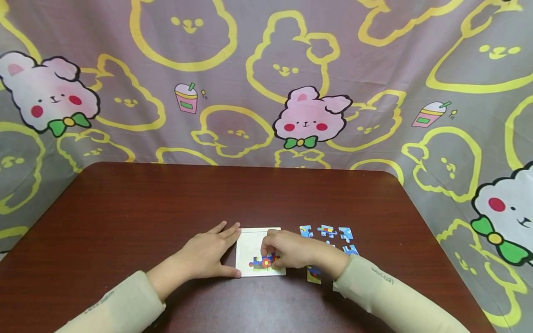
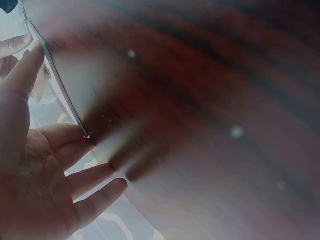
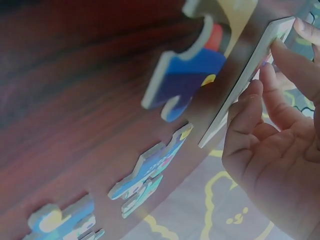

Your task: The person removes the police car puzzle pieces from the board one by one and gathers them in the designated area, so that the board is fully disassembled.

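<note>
A white puzzle tray [image 1: 250,243] lies flat on the table between the hands. My left hand [image 1: 204,254] is at its left side, fingers spread, with thumb and fingertips against the border. In the left wrist view, the fingers of that hand [image 2: 40,175] reach along the tray's edge [image 2: 62,92]. Over the tray's right half, my right hand [image 1: 293,249] bends its fingers down and pinches a colourful puzzle piece [image 1: 276,260], mostly hidden by the fingers. Beside it, a piece with blue and red parts [image 1: 260,263] sits in the tray's lower part.
Several loose puzzle pieces [image 1: 327,231] lie right of the tray, some partly hidden behind the right forearm. One piece [image 1: 314,275] is close to the tray's lower right. Beyond the brown table [image 1: 166,199] hangs a patterned curtain [image 1: 233,92].
</note>
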A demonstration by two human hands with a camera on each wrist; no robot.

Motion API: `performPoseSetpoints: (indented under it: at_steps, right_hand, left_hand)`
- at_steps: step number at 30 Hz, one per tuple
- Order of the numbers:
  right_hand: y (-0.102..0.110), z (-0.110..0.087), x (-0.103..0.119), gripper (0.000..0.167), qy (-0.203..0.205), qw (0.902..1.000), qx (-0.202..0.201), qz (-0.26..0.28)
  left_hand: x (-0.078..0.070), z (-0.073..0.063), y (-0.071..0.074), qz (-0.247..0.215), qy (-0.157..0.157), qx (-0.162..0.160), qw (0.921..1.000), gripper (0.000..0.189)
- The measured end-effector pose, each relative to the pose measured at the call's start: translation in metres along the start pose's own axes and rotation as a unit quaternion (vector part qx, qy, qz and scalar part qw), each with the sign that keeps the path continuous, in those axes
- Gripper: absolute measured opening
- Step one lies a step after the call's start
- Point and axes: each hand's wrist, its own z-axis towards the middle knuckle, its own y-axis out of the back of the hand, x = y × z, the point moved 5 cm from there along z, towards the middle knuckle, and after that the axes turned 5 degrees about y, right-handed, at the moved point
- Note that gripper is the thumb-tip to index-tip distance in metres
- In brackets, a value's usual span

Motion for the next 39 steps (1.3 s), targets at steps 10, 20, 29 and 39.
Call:
performPoseSetpoints:
  at_steps: [10,20,29,39]
  right_hand:
    - [0.0,-0.0001,0.0003,0.022,-0.018,0.9998,0.003,0.008]
    - [-0.0001,-0.0037,-0.001,0.022,-0.02,0.9988,-0.023,0.038]
    - [0.0027,-0.0045,-0.0029,0.012,-0.008,0.9949,-0.041,0.092]
    - [0.0021,-0.0026,-0.0016,0.009,0.001,0.984,-0.052,0.171]
  left_hand:
    - [-0.0007,-0.0005,-0.0003,-0.007,0.009,0.01,0.9999,0.101]
    - [0.0008,0.0007,-0.0013,0.0,0.007,0.011,0.9999,0.102]
    - [0.001,0.0015,0.0003,0.003,0.002,0.009,1.0,0.102]
    - [0.0007,-0.0001,0.0004,0.002,0.002,0.007,1.0,0.101]
